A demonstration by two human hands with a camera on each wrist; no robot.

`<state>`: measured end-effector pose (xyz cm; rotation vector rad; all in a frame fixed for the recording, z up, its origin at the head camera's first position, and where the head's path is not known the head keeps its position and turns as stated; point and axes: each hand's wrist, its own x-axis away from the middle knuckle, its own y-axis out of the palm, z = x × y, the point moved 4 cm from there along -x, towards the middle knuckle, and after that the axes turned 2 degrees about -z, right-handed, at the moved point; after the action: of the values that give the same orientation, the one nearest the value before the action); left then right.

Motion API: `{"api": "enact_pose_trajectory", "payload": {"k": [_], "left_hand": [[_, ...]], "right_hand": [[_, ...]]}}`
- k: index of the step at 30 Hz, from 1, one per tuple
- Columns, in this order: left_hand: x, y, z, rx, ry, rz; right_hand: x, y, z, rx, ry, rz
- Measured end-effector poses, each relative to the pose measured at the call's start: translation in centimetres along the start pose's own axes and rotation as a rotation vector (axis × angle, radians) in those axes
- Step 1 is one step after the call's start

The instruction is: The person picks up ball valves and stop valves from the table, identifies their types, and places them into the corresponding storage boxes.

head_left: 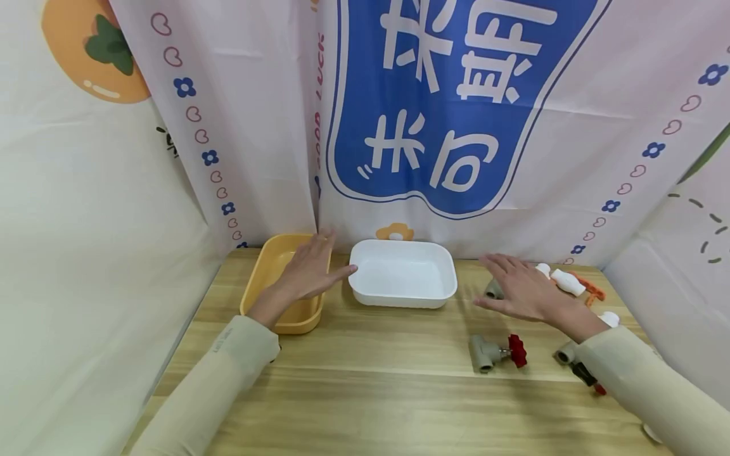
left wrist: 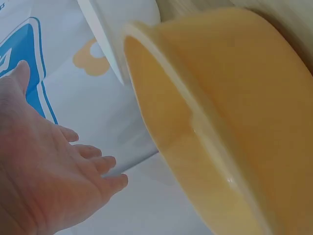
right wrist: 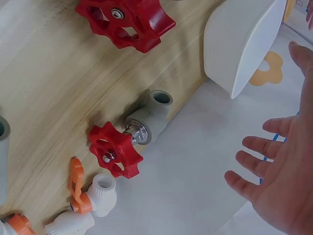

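Yellow box: The yellow box [head_left: 249,288] sits at the back left of the counter [head_left: 365,392], right under the left hand. I can see bare yellow inside.
Left hand: The left hand [head_left: 306,271] hangs in the air above the yellow box. Its grip is spread wide and has hold of nothing. The left wrist view shows a gap between the fingers and the box.
White box: The white box [head_left: 402,275] sits at the back, just right of the yellow box, between the two hands. Its inside is all white.
Right hand: The right hand [head_left: 521,291] hangs over the back right part. Its grip is loose and wide, holding nothing, with the fingers apart.
Back gray tap: The back gray tap [right wrist: 149,120] has a red wheel and lies near the back edge. In the head view the right hand hides most of it.
Front gray tap: The front gray tap [head_left: 485,351] lies closer to the person, with its red wheel [head_left: 517,351] pointing right.
White taps: White taps with orange handles [right wrist: 103,196] lie close together at the back right.
Sleeves: Pale sleeves [head_left: 242,351] cover both arms.
Wall cloth: Behind everything hangs a cloth [head_left: 274,126] with a big blue sign [head_left: 365,82] and white writing.
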<state>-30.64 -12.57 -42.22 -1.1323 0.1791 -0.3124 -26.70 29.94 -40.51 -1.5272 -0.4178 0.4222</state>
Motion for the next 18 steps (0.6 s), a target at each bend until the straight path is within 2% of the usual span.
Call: {"api": "enact_pose_trajectory", "payload": {"k": [4,11,18], "left_hand": [[-0.2,0.5,0.6,0.023,0.006,0.004],[-0.5,1.7,1.4,0.08,0.01,0.024],[-0.7,2.4,2.5,0.126,0.023,0.013]], "right_hand": [[0.3,0.1,-0.1,-0.018,-0.033,-0.006],[1.1,0.5,-0.7,-0.075,-0.097,-0.07],[1.6,0.8,-1.1,-0.062,-0.148,-0.06]]}}
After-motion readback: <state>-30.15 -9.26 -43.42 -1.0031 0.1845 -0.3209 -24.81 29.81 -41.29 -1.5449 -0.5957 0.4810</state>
